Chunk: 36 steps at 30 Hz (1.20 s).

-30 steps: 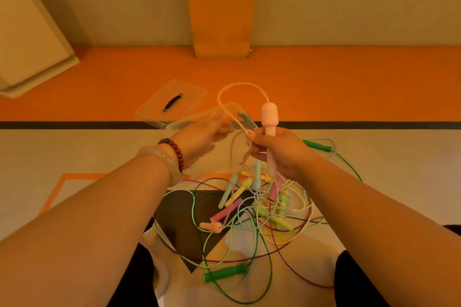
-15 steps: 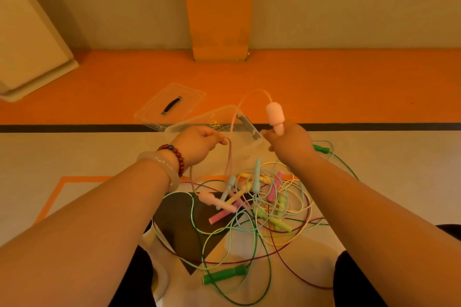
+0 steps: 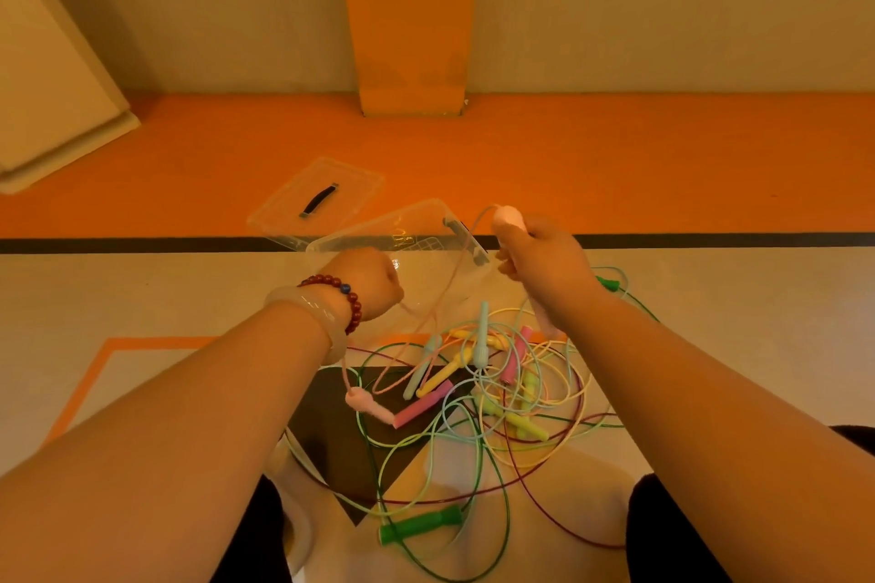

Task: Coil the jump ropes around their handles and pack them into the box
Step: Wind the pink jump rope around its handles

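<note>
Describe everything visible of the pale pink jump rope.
The pale pink jump rope has a thin cord and two rounded, matte, plastic-looking handles. The right hand grips one handle nearly upright, its tip above the fist. The cord drops to the left hand, which holds it. The second handle sits below the left wrist, beside the pile of ropes; hanging or resting, I cannot tell.

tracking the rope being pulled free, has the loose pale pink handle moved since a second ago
Yes: the loose pale pink handle has shifted left over the dark floor triangle, away from the rope pile.
</note>
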Each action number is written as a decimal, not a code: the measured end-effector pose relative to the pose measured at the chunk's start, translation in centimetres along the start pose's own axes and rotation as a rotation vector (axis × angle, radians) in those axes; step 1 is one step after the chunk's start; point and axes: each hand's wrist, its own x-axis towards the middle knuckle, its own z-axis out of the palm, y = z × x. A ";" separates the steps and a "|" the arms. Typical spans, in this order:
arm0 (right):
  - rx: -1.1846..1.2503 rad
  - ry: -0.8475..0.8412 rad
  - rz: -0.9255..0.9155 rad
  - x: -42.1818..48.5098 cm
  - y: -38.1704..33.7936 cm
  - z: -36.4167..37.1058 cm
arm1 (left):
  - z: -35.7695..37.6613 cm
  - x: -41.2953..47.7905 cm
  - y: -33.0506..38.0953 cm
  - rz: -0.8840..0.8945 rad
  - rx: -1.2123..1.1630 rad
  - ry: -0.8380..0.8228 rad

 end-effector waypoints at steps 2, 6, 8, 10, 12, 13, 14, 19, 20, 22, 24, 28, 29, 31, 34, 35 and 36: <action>-0.083 -0.004 -0.036 0.1 -0.2 -0.4 | 0.3 0.0 -0.2 -0.009 -0.001 -0.012; -0.018 -0.103 -0.127 -0.6 -1.3 -0.6 | 0.1 -0.6 1.7 0.188 -0.346 0.101; 0.071 -0.112 -0.186 -1.1 -2.1 -0.5 | 0.0 -0.9 3.0 0.312 -0.520 0.060; 0.143 -0.030 -0.240 -1.3 -3.0 -0.7 | 0.5 -0.8 3.3 0.351 -0.641 -0.027; 0.201 0.129 -0.238 -1.1 -3.3 -1.5 | 1.0 -0.8 2.4 0.278 -0.580 -0.179; 0.213 0.223 -0.227 -0.7 -3.1 -2.3 | 1.3 -0.8 1.4 0.215 -0.484 -0.265; 0.193 0.310 -0.216 -0.5 -2.8 -3.1 | 1.5 -0.7 0.4 0.148 -0.379 -0.319; -0.234 0.300 -0.119 1.2 -0.1 -4.9 | 0.9 0.3 -1.8 0.010 -0.352 -0.075; -0.279 0.260 -0.086 1.2 0.2 -4.5 | 0.8 0.5 -1.4 0.033 -0.375 -0.040; -0.348 0.161 -0.082 0.7 0.4 -3.6 | 0.7 0.4 -0.3 0.107 -0.367 -0.017; -0.490 0.024 -0.202 0.0 0.4 -2.6 | 0.6 -0.2 1.0 0.200 -0.303 -0.021; -0.683 -0.328 -0.581 -0.7 1.2 -0.4 | 0.5 -0.8 2.9 0.354 -0.260 -0.033; -0.643 -0.384 -0.578 -0.7 1.4 -0.1 | 0.4 -0.9 3.1 0.371 -0.269 -0.038; -0.619 -0.354 -0.547 -0.6 1.8 0.4 | 0.2 -1.0 2.9 0.379 -0.284 -0.037; -0.553 -0.264 -0.422 -0.5 1.5 0.2 | -0.3 -1.3 2.2 0.350 -0.308 -0.016; -0.479 -0.240 -0.391 -0.5 1.4 0.2 | -0.5 -1.3 2.1 0.338 -0.338 -0.018; -0.398 -0.204 -0.380 -0.6 1.2 0.2 | -0.6 -1.3 2.0 0.330 -0.385 -0.024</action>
